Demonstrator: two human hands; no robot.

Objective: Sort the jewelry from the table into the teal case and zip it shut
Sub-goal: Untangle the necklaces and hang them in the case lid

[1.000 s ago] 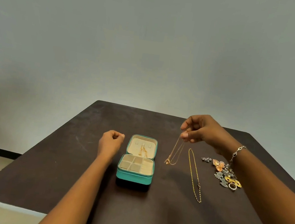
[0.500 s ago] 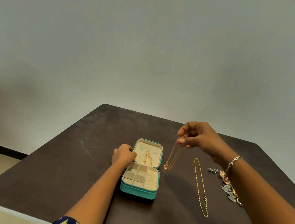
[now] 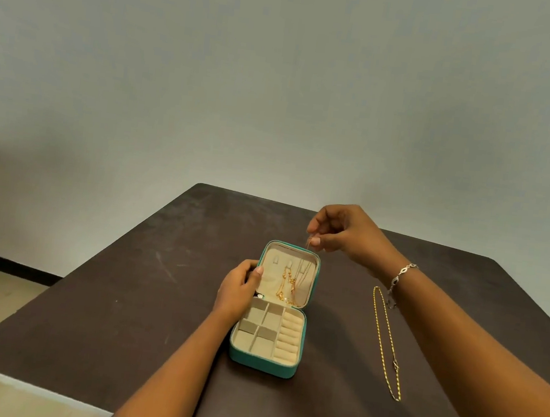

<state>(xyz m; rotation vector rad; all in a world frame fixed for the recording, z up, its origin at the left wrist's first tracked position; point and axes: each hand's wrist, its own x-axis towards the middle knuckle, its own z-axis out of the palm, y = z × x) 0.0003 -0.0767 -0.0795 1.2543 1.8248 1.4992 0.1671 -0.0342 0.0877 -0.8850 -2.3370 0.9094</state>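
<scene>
Lying on the dark table [image 3: 120,293], right of the teal case [image 3: 262,366], a long gold chain [image 3: 383,337] runs near to far. The case stands open, its lid [image 3: 273,259] tipped up behind the tray. The left hand [image 3: 237,289] grips the lid's left edge. Farthest, the right hand [image 3: 343,231] pinches a thin necklace [image 3: 302,273] above the lid's far right corner. It dangles from the fingertips against the lining, beside a gold necklace [image 3: 287,287].

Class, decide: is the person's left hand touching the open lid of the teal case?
Touching. The head view shows the left hand holding the left edge of the lid, with its thumb lying over the rim and no gap between them.
</scene>
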